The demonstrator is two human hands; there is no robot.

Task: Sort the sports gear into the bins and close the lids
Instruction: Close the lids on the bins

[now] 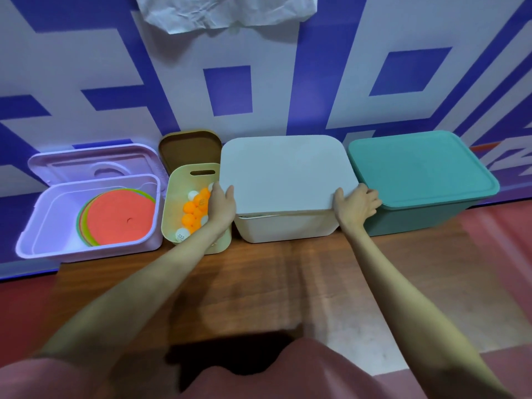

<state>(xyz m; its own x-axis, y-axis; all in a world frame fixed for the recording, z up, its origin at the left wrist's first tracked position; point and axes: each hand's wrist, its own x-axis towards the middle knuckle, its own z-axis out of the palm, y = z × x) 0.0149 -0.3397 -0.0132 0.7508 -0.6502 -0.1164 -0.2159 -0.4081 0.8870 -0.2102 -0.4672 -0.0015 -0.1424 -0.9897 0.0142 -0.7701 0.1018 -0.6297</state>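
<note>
Step in hand: the person is lowering the white lid [283, 171] onto the cream bin [283, 227], probably to shut it now that it looks filled
Left hand [221, 200]: gripping the lid's near-left corner, thumb lying on top and fingers tucked underneath, steadying that side
Right hand [357, 201]: gripping the near-right corner, fingers curling over and round the edge, so both corners are coming down level
Lid seating: the front edge is sitting slightly above the rim with a narrow gap showing, so it is not looking pressed home yet; whether the back edge is seated is hidden
Teal bin [426, 217]: standing just right of the cream bin with its teal lid [420, 165] already on
Yellow bin [195, 208]: standing open just left, holding orange and white balls [192, 210]; its tan lid [188, 146] is leaning against the wall behind, waiting within reach
Lilac bin [86, 214]: sitting farthest left, holding flat coloured discs [118, 217], its hinged lid [95, 164] tipping back
Remaining, by my judgement: two lids are still needing closing
</note>
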